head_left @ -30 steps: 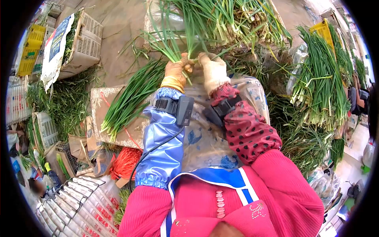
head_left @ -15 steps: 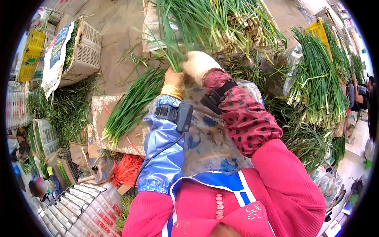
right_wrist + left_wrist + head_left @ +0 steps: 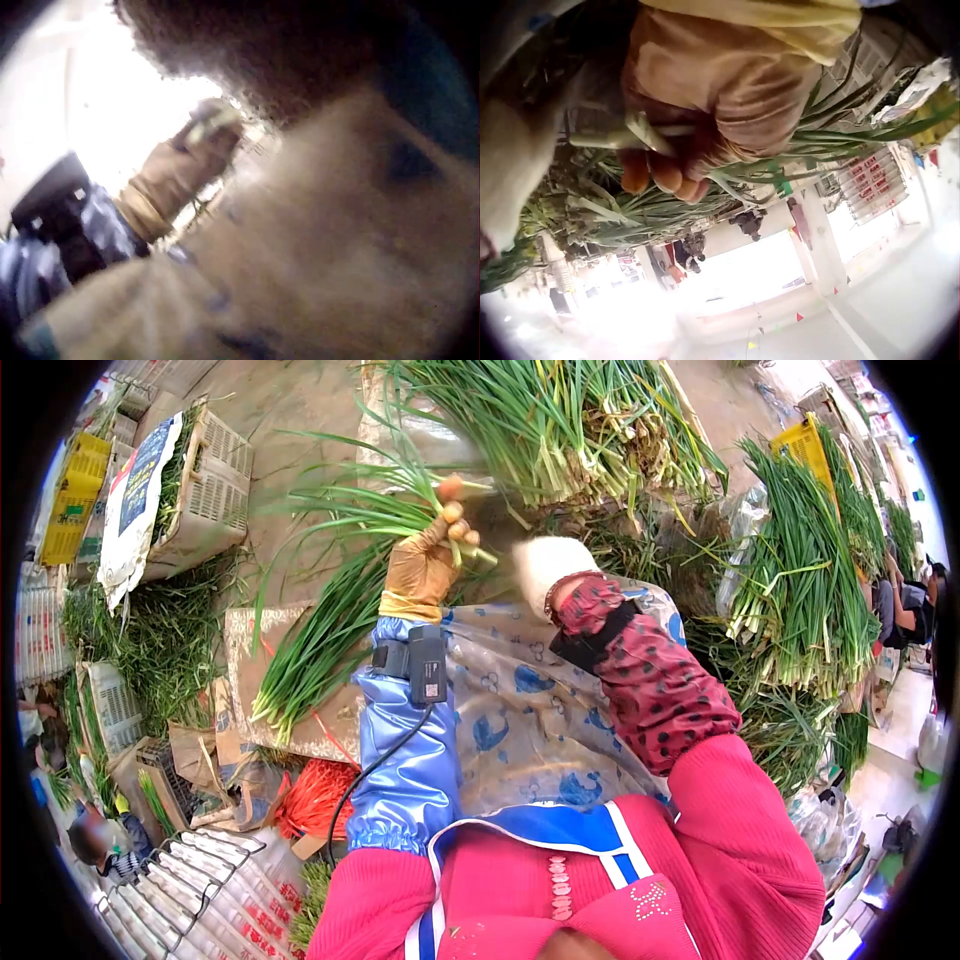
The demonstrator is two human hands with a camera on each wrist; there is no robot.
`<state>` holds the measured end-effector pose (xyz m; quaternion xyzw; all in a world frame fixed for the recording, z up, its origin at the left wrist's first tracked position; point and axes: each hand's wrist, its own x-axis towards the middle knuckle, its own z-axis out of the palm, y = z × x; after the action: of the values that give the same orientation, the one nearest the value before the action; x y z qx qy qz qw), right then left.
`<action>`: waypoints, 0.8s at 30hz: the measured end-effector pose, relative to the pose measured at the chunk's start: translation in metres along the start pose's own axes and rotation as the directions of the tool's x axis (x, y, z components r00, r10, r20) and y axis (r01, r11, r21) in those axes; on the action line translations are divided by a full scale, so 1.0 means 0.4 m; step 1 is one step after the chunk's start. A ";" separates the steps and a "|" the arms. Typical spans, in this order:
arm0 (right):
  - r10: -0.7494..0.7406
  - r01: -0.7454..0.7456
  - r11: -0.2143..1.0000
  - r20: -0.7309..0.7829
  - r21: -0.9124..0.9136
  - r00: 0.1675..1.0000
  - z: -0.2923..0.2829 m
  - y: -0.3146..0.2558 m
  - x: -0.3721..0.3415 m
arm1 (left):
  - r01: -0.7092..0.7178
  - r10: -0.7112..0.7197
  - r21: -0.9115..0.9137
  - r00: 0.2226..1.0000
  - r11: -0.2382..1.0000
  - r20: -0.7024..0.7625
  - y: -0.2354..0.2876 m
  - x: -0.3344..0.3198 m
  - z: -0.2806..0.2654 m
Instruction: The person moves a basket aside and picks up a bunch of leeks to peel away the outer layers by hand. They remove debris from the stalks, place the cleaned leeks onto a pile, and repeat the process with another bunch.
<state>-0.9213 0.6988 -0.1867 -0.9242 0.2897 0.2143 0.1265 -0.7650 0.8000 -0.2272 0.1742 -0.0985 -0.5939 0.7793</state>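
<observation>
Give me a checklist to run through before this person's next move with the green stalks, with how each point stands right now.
1. Left hand has a grip on the green stalks: ok, fingers curled round them.
2. Ends of those held stalks lined up: not ok, they stick out unevenly.
3. Right hand apart from the left: ok, there is a gap between them.
4. Right hand holding nothing: cannot tell, its fingers are blurred and hidden.
5. Laid bundle resting on the board: ok, white ends toward the person.
6. More stalks ahead in the large pile: ok.
</observation>
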 end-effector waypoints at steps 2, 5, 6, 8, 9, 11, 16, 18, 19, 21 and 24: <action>0.174 -0.094 0.944 -0.236 0.315 0.956 -0.053 -0.014 0.035 | 0.091 -0.078 0.100 0.988 0.991 -0.135 -0.003 0.010 -0.001; 0.383 -0.277 0.858 -0.179 0.432 0.906 -0.087 -0.012 0.114 | 0.165 0.002 0.392 0.920 0.905 -0.392 -0.025 0.047 0.037; 0.356 -0.288 0.868 -0.104 0.404 0.929 -0.080 -0.001 0.145 | 0.169 0.000 0.420 0.927 0.892 -0.374 -0.031 0.058 0.030; 0.464 -0.369 0.822 -0.136 0.434 0.875 -0.084 -0.014 0.182 | 0.168 0.040 0.449 0.907 0.878 -0.418 -0.042 0.075 0.035; 0.470 -0.358 0.811 -0.150 0.462 0.870 -0.088 -0.015 0.199 | 0.151 0.086 0.460 0.887 0.875 -0.454 -0.041 0.081 0.035; 0.480 -0.344 0.786 -0.155 0.514 0.864 -0.083 -0.014 0.217 | 0.037 0.204 0.462 0.865 0.886 -0.459 -0.045 0.091 0.020; 0.220 -0.021 0.646 -0.160 0.763 0.962 -0.130 -0.021 0.124 | -0.095 0.332 0.429 0.785 0.898 -0.522 -0.022 0.075 0.013; 0.244 -0.042 0.644 -0.153 0.764 0.958 -0.126 -0.018 0.084 | -0.110 0.322 0.398 0.791 0.911 -0.520 -0.017 0.069 0.028; 0.268 -0.069 0.667 -0.151 0.742 0.952 -0.114 -0.014 0.080 | -0.093 0.303 0.390 0.797 0.916 -0.523 -0.022 0.069 0.029; 0.318 -0.122 0.705 -0.159 0.699 0.935 -0.090 -0.005 0.083 | -0.047 0.288 0.422 0.797 0.906 -0.531 -0.029 0.074 0.033; 0.313 -0.039 0.757 -0.311 0.652 0.897 -0.078 -0.022 0.060 | 0.035 0.296 0.521 0.790 0.853 -0.536 -0.040 0.078 0.028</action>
<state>-0.8884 0.6833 -0.1697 -0.8190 0.4516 -0.0782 0.3451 -0.7746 0.7647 -0.2247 0.5427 -0.0115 -0.4033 0.7367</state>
